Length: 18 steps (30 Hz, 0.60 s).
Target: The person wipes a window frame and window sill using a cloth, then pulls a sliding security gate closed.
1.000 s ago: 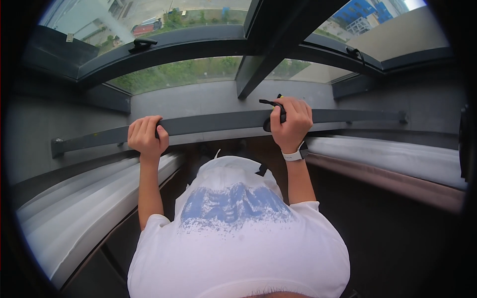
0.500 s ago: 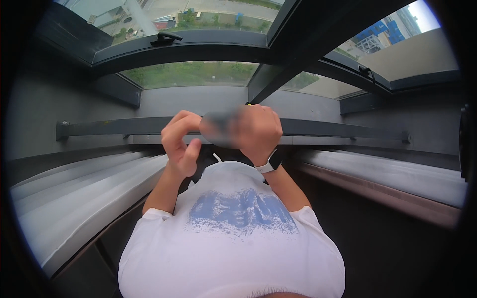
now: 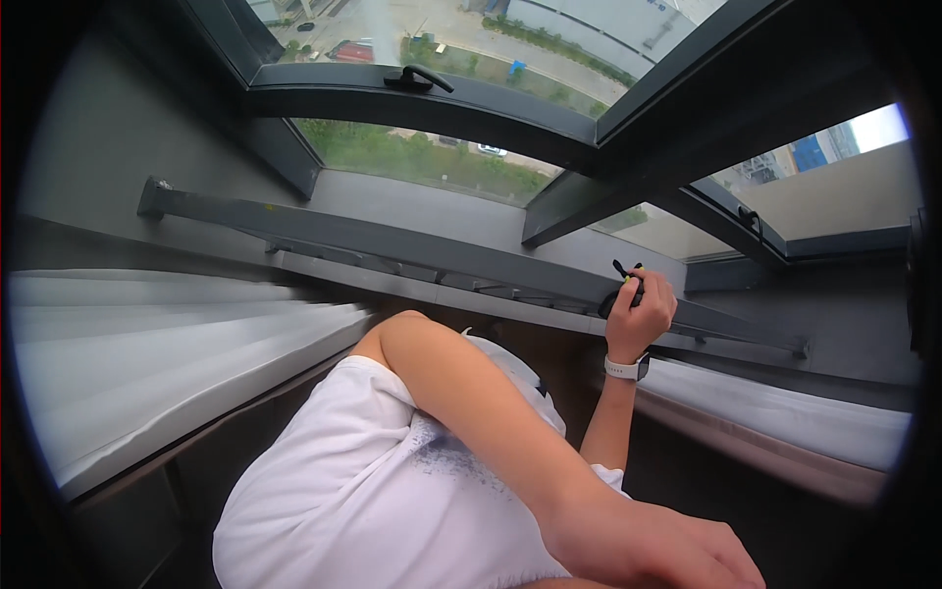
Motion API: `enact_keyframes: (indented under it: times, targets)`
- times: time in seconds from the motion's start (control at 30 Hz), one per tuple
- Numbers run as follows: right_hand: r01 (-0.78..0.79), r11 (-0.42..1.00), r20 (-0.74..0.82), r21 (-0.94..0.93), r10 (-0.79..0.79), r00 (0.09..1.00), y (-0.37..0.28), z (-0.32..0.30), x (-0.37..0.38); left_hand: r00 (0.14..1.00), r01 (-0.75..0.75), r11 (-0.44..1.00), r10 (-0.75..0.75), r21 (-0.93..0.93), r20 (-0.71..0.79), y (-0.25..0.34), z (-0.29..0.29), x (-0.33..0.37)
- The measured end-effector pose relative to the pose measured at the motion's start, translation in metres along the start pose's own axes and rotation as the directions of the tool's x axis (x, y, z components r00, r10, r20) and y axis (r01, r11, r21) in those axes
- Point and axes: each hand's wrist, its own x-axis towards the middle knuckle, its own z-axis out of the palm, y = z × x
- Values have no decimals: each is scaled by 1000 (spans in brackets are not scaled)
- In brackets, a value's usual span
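My right hand, with a white-strapped watch on its wrist, is raised in front of the dark rail. Its fingers are closed round a small black object with a thin black piece sticking up and a spot of yellow-green. What kind of object it is I cannot make out. My left arm crosses my chest, elbow toward the rail, and my left hand is at the lower right edge. Its back shows; the fingertips bend out of sight, so its grip is hidden.
A dark metal rail runs below the windows. White curtain-like folds lie at the left, and a white and pinkish padded edge at the right. Dark window frames carry black handles. Greenery and a road show outside.
Both hands were together in front of my chest. The right has moved right with the black object; the left has swung across my body to the lower right. The view has tilted.
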Motion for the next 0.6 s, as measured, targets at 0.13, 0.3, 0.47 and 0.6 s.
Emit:
enact_keyframes:
  times: [0.13, 0.3, 0.47, 0.6]
  targets:
    - [140, 988, 118, 71, -148, 982, -72, 20, 5, 902, 432, 818, -386, -381, 193, 24, -21, -10]
    - [316, 912, 142, 261, -360, 922, -185, 56, -1, 977, 198, 679, -197, -707, 84, 4, -1, 5]
    - [209, 915, 139, 346, -270, 953, -167, 38, 2, 947, 300, 859, -218, -415, 235, 0, -38, 13]
    - [68, 990, 118, 125, -83, 990, -78, 8, 6, 978, 205, 856, -166, -476, 123, 6, -16, 18]
